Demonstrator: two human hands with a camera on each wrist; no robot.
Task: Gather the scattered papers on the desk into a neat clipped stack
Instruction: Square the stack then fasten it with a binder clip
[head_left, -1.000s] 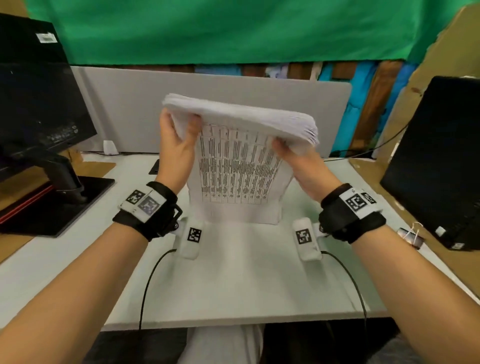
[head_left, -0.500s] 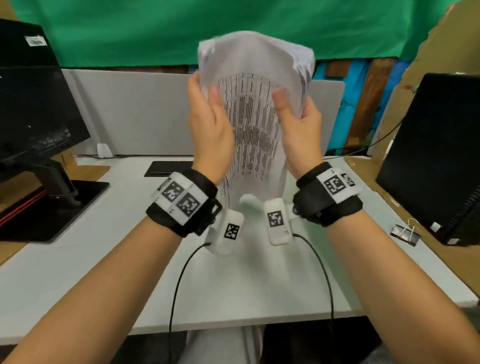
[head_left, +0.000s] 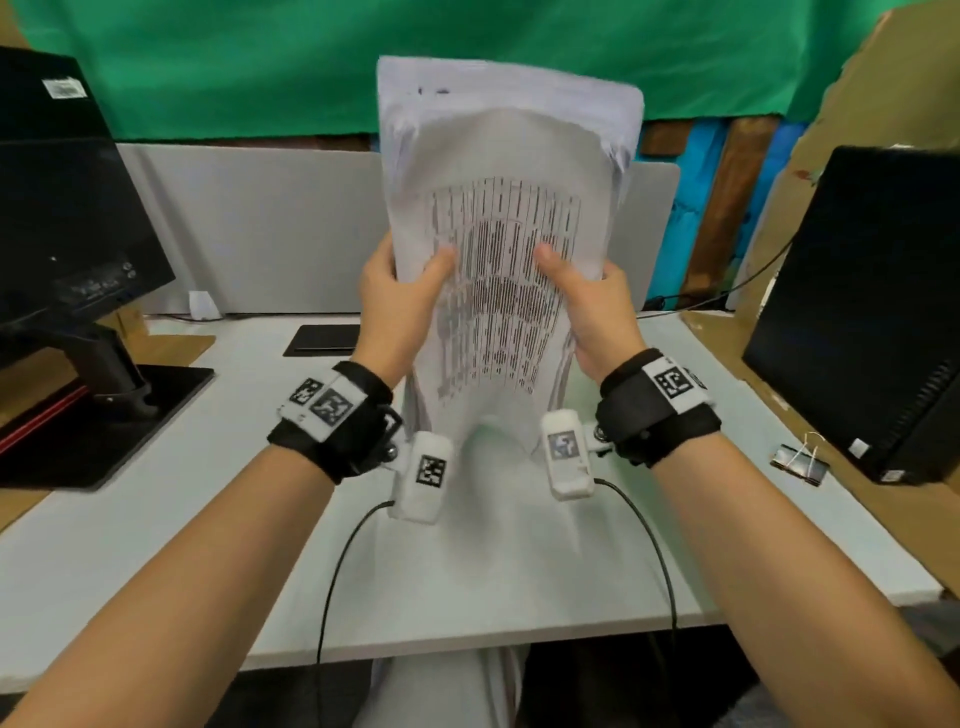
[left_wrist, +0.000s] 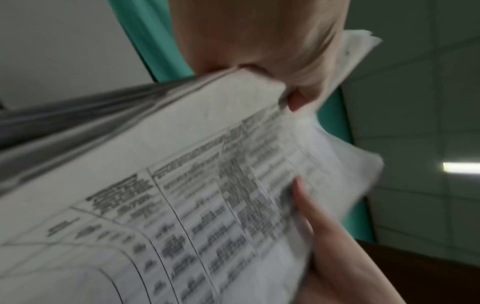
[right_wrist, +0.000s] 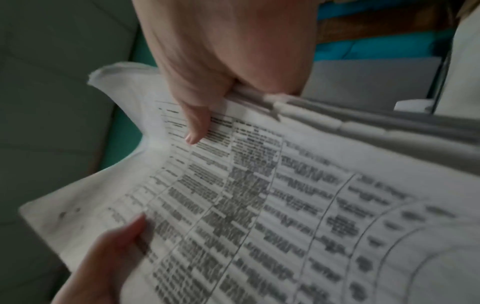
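A thick stack of printed papers (head_left: 506, 218) stands upright above the white desk (head_left: 156, 545), its top edges uneven and its lower end just above the desktop. My left hand (head_left: 400, 306) grips its left edge, thumb on the printed front sheet. My right hand (head_left: 587, 306) grips the right edge the same way. In the left wrist view the paper stack (left_wrist: 182, 185) fills the frame, with my left hand (left_wrist: 259, 51) over its edge. The right wrist view shows my right hand (right_wrist: 221, 61) with its thumb lying on the paper stack (right_wrist: 259, 205). A black binder clip (head_left: 797, 464) lies on the desk at the right.
A black monitor (head_left: 57, 208) on its stand is at the left, and a black computer case (head_left: 872, 312) at the right. A grey divider panel (head_left: 249, 228) runs behind the desk. A flat black object (head_left: 324, 340) lies near it. Cables trail from my wrists over the front edge.
The stack has swung from lying tilted with its short edge up to standing tall and upright. Both hands shifted closer together and now hold it lower on its sides.
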